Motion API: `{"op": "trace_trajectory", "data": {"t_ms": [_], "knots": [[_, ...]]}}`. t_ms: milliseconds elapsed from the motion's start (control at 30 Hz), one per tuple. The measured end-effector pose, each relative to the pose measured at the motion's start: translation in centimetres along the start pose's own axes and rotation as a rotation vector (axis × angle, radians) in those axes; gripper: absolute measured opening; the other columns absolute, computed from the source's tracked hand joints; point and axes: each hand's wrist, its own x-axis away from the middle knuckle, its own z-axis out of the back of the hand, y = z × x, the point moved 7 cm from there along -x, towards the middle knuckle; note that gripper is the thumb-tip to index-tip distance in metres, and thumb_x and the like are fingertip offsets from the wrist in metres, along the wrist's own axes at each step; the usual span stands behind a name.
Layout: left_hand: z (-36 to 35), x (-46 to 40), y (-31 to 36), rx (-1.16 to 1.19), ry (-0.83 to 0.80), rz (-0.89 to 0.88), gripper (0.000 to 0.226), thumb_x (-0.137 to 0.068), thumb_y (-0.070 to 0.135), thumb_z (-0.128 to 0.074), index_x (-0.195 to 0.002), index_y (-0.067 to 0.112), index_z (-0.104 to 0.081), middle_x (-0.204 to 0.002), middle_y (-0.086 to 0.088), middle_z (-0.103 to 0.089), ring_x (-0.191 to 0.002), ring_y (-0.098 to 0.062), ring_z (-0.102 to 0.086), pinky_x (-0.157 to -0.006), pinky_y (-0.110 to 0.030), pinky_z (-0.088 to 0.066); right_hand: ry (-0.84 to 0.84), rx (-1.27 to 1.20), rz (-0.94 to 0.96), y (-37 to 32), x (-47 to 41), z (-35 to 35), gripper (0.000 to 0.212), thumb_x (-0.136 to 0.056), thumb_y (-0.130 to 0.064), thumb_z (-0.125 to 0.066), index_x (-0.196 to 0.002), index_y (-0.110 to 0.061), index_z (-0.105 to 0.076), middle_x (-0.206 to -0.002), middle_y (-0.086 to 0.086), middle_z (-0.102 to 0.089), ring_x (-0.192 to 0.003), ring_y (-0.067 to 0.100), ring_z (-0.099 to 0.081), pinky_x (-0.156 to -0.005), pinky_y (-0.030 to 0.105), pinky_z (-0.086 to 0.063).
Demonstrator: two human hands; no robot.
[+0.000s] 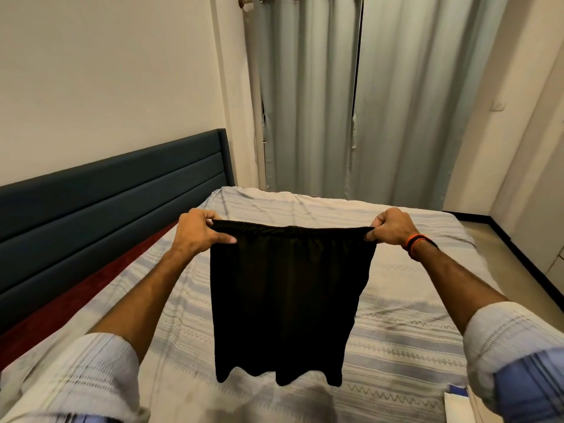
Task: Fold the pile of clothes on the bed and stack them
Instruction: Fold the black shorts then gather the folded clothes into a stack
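Now you hold the black shorts (pixel 287 303) up in the air over the striped bed sheet (pixel 399 325), your left hand (pixel 198 232) and right hand (pixel 392 227) each clenched on one end of the waistband, stretching it flat while the legs hang down freely.

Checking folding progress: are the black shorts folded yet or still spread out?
Spread, unfolded: the black shorts hang full length above the bed, waistband stretched between left hand and right hand.
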Motion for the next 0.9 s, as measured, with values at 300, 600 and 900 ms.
{"op": "trace_trajectory", "data": {"t_ms": [300, 600, 900], "knots": [[-0.8, -0.4, -0.6, 0.112, -0.105, 0.079, 0.039, -0.068, 0.021, -0.088, -0.102, 0.018, -0.069, -0.098, -0.001, -0.068, -0.1, -0.02, -0.062, -0.072, -0.024, -0.048, -0.078, 0.069, 0.041, -0.5, -0.3, -1.3, 0.023, -0.075, -0.005, -0.081, -0.098, -0.004, -0.077, -0.086, 0.009, -0.067, -0.083, 0.022, -0.057, -0.066, 0.023, -0.044], [-1.2, 0.7, -1.3, 0.441, -0.173, 0.139, 0.038, -0.096, 0.035, -0.056, -0.114, 0.004, -0.066, -0.111, -0.006, -0.069, -0.107, -0.019, -0.063, -0.08, -0.023, -0.048, -0.246, -0.738, -0.004, 0.6, 0.8, -2.8, 0.023, -0.091, -0.016, -0.067, -0.11, -0.004, -0.07, -0.096, 0.004, -0.075, -0.1, 0.024, -0.067, -0.088, 0.037, -0.052], [-2.0, 0.2, -1.2, 0.527, 0.046, 0.287, 0.041, -0.1, 0.036, -0.051, -0.126, 0.005, -0.06, -0.118, -0.009, -0.066, -0.113, -0.028, -0.061, -0.1, -0.045, -0.05, -0.116, -0.915, -0.042, -1.3, 1.5, -3.6, 0.031, -0.095, -0.017, -0.063, -0.123, -0.002, -0.063, -0.119, 0.012, -0.069, -0.112, 0.026, -0.065, -0.101, 0.041, -0.051]]}}
